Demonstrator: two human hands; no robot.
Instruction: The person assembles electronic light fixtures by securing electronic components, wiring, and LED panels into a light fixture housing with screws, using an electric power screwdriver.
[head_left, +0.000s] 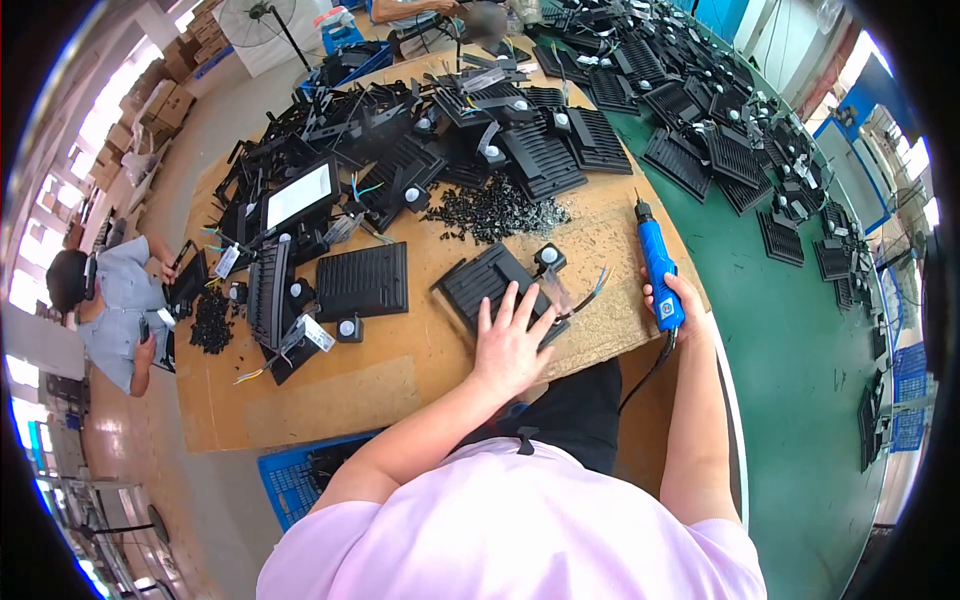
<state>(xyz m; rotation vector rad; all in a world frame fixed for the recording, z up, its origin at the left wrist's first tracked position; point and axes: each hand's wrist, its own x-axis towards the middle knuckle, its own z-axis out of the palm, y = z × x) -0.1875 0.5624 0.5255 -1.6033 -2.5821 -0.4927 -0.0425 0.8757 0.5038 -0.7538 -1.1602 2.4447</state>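
My left hand lies flat, fingers spread, on a black ribbed lamp housing near the front edge of the brown workbench. A small round sensor with loose wires sits at the housing's far corner. My right hand is closed around a blue electric screwdriver, held with its tip pointing away from me, to the right of the housing. Its black cable runs down past my arm.
A heap of small black screws lies beyond the housing. Another housing, a floodlight with a white panel and many more housings crowd the bench. Black housings also cover the green floor. Another person works at the left. A blue crate stands below.
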